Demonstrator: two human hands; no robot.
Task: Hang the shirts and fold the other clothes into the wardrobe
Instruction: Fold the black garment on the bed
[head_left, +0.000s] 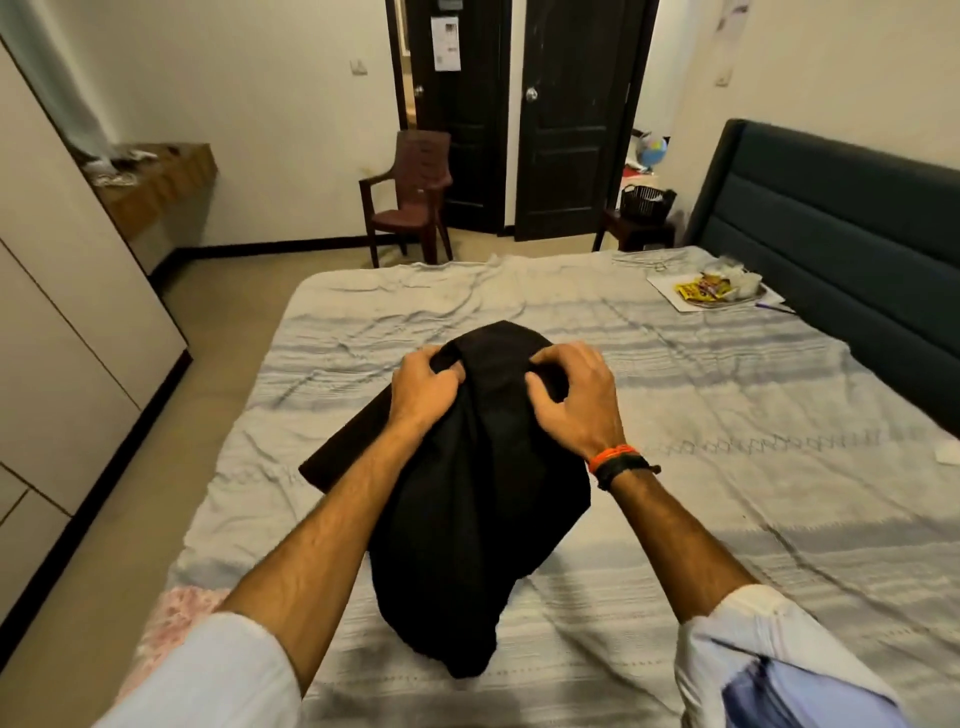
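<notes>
The room has pale cream walls (291, 104) and a beige floor (156, 441). A wide bed (675, 374) with a wrinkled grey striped sheet stands against a dark teal padded headboard (841, 234). At the far wall there are 2 dark doors (566, 130), and a brown plastic chair (410, 197) stands before them. A wooden shelf (161, 182) is fixed on the left wall.
</notes>
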